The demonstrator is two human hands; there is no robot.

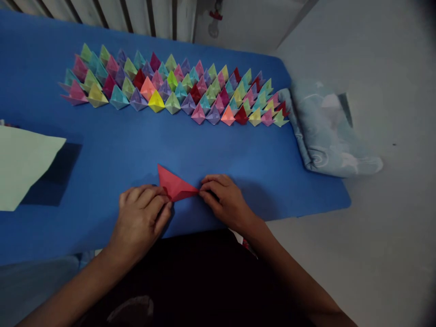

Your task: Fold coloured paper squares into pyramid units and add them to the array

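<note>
A folded red paper piece (176, 184), with pointed corners, is held between my two hands low over the blue table. My left hand (141, 213) pinches its lower left side, the fingertips covering that part. At the right tip of the paper, my right hand (223, 197) pinches with thumb and fingers. One corner points up and away from me. Beyond my hands stand rows of small folded paper boats (173, 103) in many colours, set close together.
The blue table (136, 136) runs across the view, its near edge close to my body. Pale green paper sheets (23, 163) jut in from the left, raised above the surface. A folded light blue cloth (327, 131) lies at the right end. Behind are white slats (139, 18) and a wall.
</note>
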